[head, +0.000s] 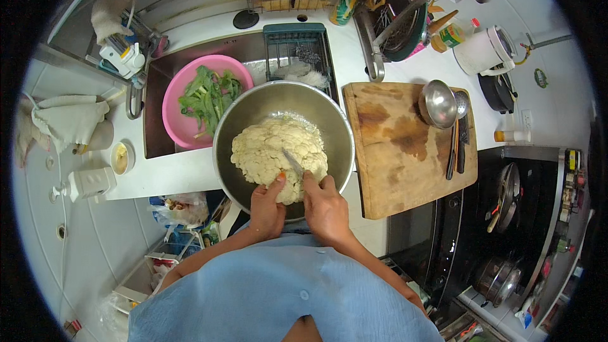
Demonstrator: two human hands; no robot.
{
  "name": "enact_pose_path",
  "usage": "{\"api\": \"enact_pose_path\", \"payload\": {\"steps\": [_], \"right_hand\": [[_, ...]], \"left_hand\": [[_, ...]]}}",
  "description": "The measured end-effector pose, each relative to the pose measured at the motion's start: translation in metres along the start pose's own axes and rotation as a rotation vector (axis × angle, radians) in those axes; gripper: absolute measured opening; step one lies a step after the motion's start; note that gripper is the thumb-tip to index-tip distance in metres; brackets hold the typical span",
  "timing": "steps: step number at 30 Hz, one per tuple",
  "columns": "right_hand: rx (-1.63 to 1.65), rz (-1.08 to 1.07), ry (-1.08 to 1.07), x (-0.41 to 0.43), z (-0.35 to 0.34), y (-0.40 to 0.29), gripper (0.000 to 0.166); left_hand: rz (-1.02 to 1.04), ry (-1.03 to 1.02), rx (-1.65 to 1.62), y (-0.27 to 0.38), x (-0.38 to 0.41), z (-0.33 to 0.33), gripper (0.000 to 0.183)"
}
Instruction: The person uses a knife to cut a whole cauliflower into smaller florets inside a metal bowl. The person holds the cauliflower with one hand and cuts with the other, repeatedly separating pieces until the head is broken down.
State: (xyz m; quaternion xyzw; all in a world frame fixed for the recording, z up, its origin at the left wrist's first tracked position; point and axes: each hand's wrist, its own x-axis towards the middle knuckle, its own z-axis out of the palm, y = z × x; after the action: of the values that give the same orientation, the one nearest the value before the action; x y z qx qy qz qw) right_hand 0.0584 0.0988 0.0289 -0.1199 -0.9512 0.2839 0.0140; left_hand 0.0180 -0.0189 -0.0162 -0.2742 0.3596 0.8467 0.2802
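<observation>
A large head of cauliflower (266,140) fills much of a deep stainless steel bowl (240,107) in front of me. My left hand (267,206) grips the near edge of the cauliflower, thumb on top of the florets. In my right hand (327,206) is a small knife (293,162); its blade points away from me and lies against the florets. The knife's handle is hidden in my fist. Small white crumbs of cauliflower show on the bowl's far inner wall.
Left of the bowl, a pink basin (172,118) with leafy greens (206,95) stands in the sink (154,80). On the right lies a wooden cutting board (380,171) with a metal ladle (439,104) and dark-handled utensils (460,147). Beyond it is a black stove (484,242).
</observation>
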Motion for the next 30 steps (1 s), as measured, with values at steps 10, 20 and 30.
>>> {"api": "enact_pose_path", "payload": {"steps": [10, 20, 30], "right_hand": [[0.316, 0.017, 0.007, 0.005, -0.026, 0.022, 0.02], [0.093, -0.023, -0.022, 0.011, -0.022, 0.018, 0.018], [0.29, -0.222, -0.06, 0.034, -0.029, 0.019, 0.021]], "left_hand": [[-0.029, 0.066, 0.009, 0.005, 0.001, -0.01, 0.042], [0.035, 0.075, -0.016, 0.002, 0.0, -0.008, 0.035], [0.109, 0.14, 0.036, 0.004, 0.002, -0.011, 0.039]]}}
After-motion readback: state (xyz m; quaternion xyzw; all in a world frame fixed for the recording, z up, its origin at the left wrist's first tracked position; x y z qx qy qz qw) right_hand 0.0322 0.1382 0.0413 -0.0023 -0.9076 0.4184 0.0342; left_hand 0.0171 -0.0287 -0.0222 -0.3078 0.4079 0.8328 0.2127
